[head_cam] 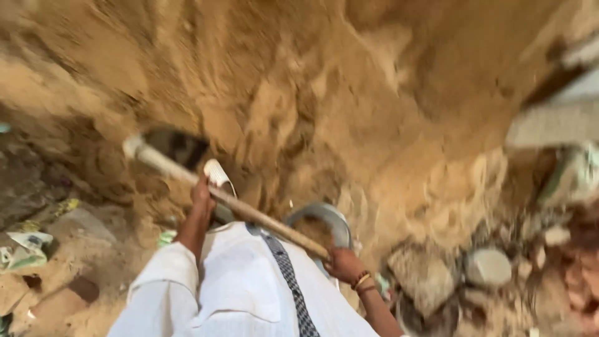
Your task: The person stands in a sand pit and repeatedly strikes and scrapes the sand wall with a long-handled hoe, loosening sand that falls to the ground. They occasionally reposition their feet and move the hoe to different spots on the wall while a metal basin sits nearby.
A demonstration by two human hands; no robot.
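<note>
Nearest, the right hand (342, 262) (beaded bands at the wrist) is wrapped around the end of a long wooden handle (249, 213). Further up, the left hand (201, 195) is clenched round the same shaft. Under the handle lies a round metal pan (331, 218) on the sandy ground. Beyond, the dark tool blade (171, 145) meets a big sand heap (324, 87); stones (488, 267) sit right.

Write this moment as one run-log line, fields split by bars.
left hand: grips mid wooden handle | right hand: grips handle end | hoe blade: at sand pile | metal pan: below handle
</note>
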